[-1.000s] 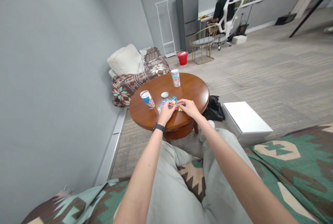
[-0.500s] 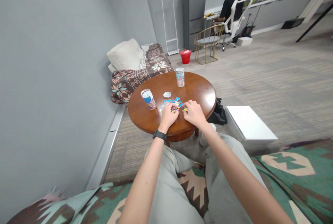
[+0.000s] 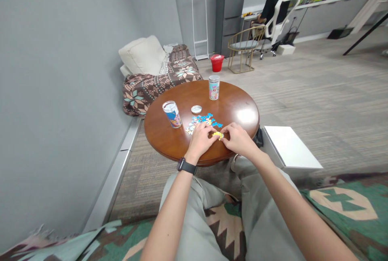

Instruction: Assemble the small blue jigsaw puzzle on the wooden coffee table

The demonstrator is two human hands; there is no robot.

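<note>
Between my two hands are small yellow jigsaw puzzle pieces (image 3: 217,135), just above or on the near part of a round wooden table (image 3: 163,145). My left hand (image 3: 201,137), with a dark watch on the wrist, pinches them from the left. From the right, my right hand (image 3: 236,137) grips their other side with thumb and fingers. Just beyond my left hand lies a loose heap of blue and pale puzzle pieces (image 3: 203,120). A clear-topped can with a cartoon print (image 3: 172,115) stands left of the heap, and a round metal lid (image 3: 196,109) lies behind it.
A second printed can (image 3: 214,88) with its lid on stands at the table's back. Right of the table is a white box (image 3: 291,145). A cushioned sofa (image 3: 160,73), a red bin (image 3: 217,63) and a gold-framed chair (image 3: 245,46) are farther off; a person (image 3: 274,0) sits beyond.
My hands have come together, joining on the yellow pieces, and my left hand has shifted right, off the heap. The camera view has shifted slightly.
</note>
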